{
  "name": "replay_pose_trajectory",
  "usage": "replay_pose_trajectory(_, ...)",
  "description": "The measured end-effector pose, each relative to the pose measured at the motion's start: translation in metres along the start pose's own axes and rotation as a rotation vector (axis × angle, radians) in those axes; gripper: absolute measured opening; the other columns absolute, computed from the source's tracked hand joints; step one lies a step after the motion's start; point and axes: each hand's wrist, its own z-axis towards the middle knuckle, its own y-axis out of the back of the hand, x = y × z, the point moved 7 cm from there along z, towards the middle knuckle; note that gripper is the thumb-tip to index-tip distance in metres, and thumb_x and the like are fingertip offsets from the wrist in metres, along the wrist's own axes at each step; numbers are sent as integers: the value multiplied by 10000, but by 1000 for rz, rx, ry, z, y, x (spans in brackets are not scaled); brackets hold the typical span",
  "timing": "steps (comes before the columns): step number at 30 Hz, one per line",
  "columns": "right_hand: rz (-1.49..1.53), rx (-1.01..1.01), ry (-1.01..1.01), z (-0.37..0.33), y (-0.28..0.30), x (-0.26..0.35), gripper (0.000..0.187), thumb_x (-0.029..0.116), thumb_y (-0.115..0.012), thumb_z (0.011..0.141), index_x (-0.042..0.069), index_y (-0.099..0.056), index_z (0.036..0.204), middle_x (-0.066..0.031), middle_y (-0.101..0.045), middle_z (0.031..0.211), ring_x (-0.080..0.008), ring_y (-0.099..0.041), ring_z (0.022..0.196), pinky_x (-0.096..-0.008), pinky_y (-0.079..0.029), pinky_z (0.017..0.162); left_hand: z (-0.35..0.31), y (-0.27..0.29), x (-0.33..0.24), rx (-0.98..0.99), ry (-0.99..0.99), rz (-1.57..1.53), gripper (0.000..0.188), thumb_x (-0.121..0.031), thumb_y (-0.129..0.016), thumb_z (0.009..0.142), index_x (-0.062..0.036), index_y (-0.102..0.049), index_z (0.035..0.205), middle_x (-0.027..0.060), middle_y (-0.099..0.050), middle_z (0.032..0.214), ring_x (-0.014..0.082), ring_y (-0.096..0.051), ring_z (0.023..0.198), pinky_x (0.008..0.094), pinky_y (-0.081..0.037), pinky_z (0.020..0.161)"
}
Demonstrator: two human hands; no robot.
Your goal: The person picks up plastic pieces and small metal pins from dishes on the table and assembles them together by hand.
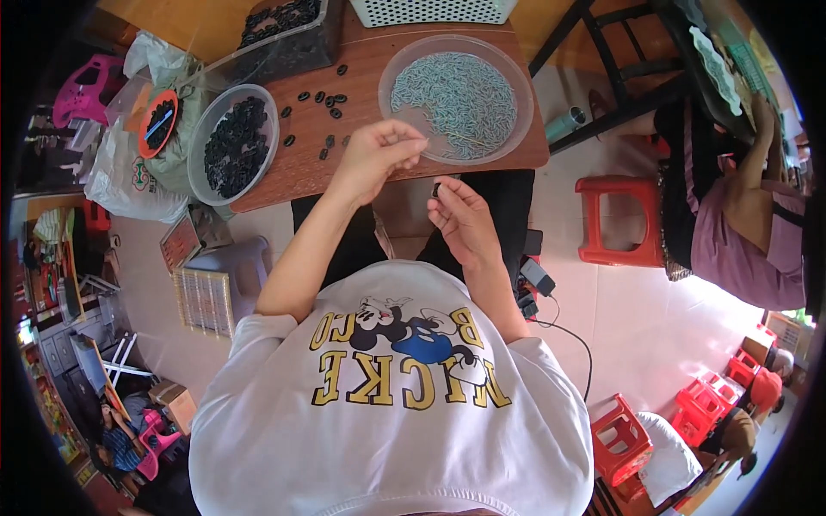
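Observation:
My left hand (376, 162) is raised over the table's front edge, beside a round clear basin (389, 112) of small blue-grey rod-shaped pieces (456, 95). Its thumb and forefinger are pinched together; whatever they hold is too small to make out. Lower and to the right, in front of the table edge, my right hand (465, 219) grips a small black oval piece (436, 190) between thumb and fingers. Similar black pieces (330, 101) lie scattered on the brown table (361, 64) left of the basin. A thin yellowish stick (465, 138) rests in the basin's near side.
A round tub (194, 159) of black pieces stands at the table's left, a dark bin (323, 43) of more behind it. A white perforated basket (430, 12) is at the far edge. To the right are a red stool (613, 185) and a seated person (748, 224).

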Motion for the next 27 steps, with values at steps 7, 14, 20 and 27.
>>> replay_pose_trajectory(7, -61, 18, -16, 18, -27, -7, 180, 100, -594, 879, 23, -606, 1041, -38, -638, 870, -113, -631, 755, -206, -521, 655, -45, 14, 28, 49, 131, -844, 249, -34, -602, 847, 34, -586, 1086, 71, -633, 898, 110, -602, 770, 208, -498, 690)
replay_pose_trajectory(14, -283, 21, 76, 27, -65, -9, 185, 76, -599, 869, -18, -608, 1027, -94, -658, 865, -144, -646, 734, -223, -523, 648, -62, 41, 26, -89, 79, -830, 200, -33, -613, 839, 32, -616, 1029, 93, -650, 907, 129, -611, 775, 228, -506, 707)
replay_pose_trajectory(20, -429, 35, 149, 28, -88, -6, 181, 9, -605, 841, -52, -620, 1011, -113, -659, 863, -150, -649, 749, -225, -520, 655, -66, 50, 23, -115, 10, -852, 170, -20, -622, 828, 22, -637, 992, 98, -653, 895, 140, -616, 760, 251, -515, 712)
replay_pose_trajectory(27, -625, 15, 243, 24, -97, 0, 157, -6, -631, 817, -61, -633, 965, -105, -658, 812, -136, -643, 694, -218, -512, 631, -71, 54, 24, -177, 54, -841, 222, -11, -642, 809, 12, -608, 1027, 87, -655, 886, 121, -610, 734, 224, -501, 668)
